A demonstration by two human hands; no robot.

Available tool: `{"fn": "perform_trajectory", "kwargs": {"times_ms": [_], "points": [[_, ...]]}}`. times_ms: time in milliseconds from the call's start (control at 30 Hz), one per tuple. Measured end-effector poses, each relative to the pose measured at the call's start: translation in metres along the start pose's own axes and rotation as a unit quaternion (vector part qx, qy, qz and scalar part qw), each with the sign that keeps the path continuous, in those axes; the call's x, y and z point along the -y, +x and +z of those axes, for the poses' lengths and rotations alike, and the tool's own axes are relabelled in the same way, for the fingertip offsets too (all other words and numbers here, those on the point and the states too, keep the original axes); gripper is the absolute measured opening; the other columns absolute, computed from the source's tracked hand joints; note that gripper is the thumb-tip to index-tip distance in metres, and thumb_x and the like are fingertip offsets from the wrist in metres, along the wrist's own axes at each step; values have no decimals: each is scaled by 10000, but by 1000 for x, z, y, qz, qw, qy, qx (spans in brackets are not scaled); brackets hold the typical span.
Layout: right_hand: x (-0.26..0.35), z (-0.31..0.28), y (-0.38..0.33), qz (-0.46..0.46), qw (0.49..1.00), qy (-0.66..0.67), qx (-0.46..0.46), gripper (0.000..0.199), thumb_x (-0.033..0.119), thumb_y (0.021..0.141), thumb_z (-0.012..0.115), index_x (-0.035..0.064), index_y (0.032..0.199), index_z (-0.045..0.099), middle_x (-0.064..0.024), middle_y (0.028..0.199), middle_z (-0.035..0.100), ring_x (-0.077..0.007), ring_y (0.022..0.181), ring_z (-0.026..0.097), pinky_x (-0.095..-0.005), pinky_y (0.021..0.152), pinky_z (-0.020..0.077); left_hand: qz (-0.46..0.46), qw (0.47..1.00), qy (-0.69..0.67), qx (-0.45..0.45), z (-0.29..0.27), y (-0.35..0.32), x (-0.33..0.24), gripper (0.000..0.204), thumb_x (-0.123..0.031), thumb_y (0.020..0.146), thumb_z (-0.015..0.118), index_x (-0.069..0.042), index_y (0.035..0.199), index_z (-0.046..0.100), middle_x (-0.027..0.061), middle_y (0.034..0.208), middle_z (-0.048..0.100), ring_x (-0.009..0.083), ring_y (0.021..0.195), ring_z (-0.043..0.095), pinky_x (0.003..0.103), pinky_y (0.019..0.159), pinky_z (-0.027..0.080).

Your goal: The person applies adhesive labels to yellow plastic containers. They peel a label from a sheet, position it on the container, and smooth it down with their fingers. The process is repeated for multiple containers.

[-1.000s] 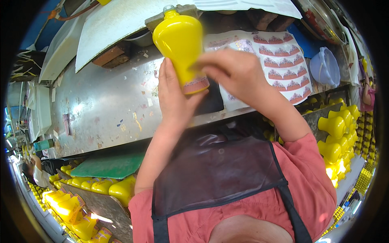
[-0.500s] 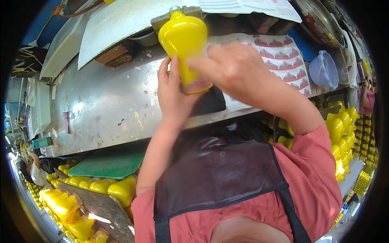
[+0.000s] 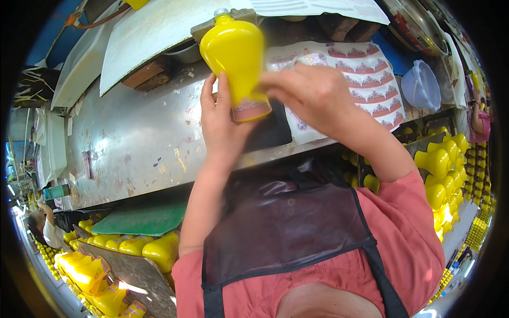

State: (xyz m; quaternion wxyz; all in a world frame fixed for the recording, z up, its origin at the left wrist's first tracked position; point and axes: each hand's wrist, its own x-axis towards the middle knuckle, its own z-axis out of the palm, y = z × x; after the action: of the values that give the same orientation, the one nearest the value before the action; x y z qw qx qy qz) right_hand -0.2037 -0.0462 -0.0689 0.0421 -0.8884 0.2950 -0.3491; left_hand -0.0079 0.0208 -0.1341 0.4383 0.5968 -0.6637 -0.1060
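Observation:
A glossy yellow vase (image 3: 233, 55), wide-shouldered and narrowing toward its foot, lies tilted with its neck away from me. Its neck end rests at a grey block. Around the foot runs a reddish patterned decal (image 3: 251, 108). My left hand (image 3: 225, 114) grips the lower part of the vase, with the fingers along its left side. At the vase's right side is my right hand (image 3: 307, 87), its fingers pinched together. Something pale shows at those fingers, too blurred to name. Beneath the hands lies a dark pad (image 3: 273, 135).
A sheet of printed decals (image 3: 366, 79) lies to the right, with a pale blue bucket (image 3: 421, 87) beyond. A white board (image 3: 143, 37) rests on bricks. Yellow vases (image 3: 161, 252) fill racks below the metal table (image 3: 116, 159) on both sides. A green board (image 3: 140, 218) covers some.
My right hand has shifted slightly right, and its fingers are drawn in at the vase's side. The left hand still holds the vase. The whole view has moved a little.

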Motion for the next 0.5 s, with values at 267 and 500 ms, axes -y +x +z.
{"fn": "perform_trajectory", "kwargs": {"times_ms": [267, 500], "points": [[-20, 9, -4, 122, 985, 117, -9, 216, 117, 959, 661, 92, 1171, 693, -78, 900, 714, -213, 753, 664, -330, 678, 530, -32, 997, -56, 30, 4, -13, 6, 915, -280, 910, 683, 86, 1581, 181, 288, 1511, 414, 445, 1401, 399, 510, 1162, 315], [6, 32, -16, 363, 840, 364, 176, 589, 370, 962, 645, -2, 1408, 547, -243, 1159, 717, -339, 1085, 698, -397, 938, 527, -121, 989, -53, 63, 12, -11, -5, 828, -346, 977, 529, 97, 1577, 171, 307, 1502, 404, 448, 1373, 376, 509, 1185, 230]]}}
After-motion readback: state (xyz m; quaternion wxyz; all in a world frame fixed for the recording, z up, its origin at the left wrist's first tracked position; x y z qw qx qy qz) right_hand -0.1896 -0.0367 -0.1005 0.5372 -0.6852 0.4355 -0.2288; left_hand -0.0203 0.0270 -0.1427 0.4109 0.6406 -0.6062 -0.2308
